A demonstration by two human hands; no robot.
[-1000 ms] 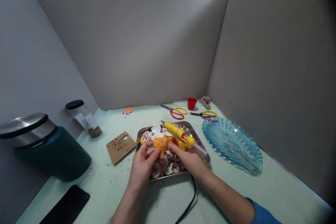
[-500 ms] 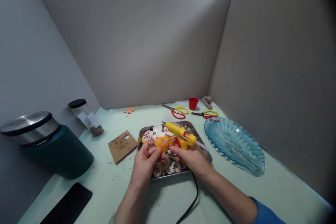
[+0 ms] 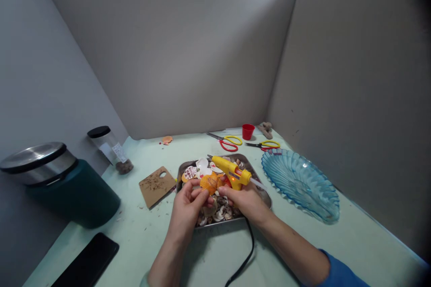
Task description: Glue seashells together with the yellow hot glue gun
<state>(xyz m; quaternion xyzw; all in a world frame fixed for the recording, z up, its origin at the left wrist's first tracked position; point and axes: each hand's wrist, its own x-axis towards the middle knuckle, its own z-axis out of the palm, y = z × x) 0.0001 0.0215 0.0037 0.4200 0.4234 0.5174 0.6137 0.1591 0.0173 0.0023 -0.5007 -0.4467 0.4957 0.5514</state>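
Note:
Between the fingers and thumb of my left hand (image 3: 187,202) is an orange scallop shell (image 3: 209,183), held above a metal tray (image 3: 266,198). My right hand (image 3: 245,202) is closed around a yellow glue gun (image 3: 229,168); its nozzle points to the upper left, a glue stick (image 3: 258,183) pokes out of its back, and a small orange light glows on its side. The right thumb comes close to the shell's right edge; whether it touches cannot be made out. Beneath both hands, the tray holds many loose shells (image 3: 220,211), partly hidden by the hands.
Left of the tray lies a brown board (image 3: 156,187), beyond a phone (image 3: 89,260), a teal canister (image 3: 77,195) and a tilted jar (image 3: 112,150). Scissors (image 3: 227,141), more scissors (image 3: 264,145) and a red cup (image 3: 248,132) sit behind. A blue glass dish (image 3: 301,186) stands right; a black cord (image 3: 247,255) trails forward.
Both hands keep their grips and have barely moved. The orange shell has shifted or turned very slightly, and the whole view has moved a little.

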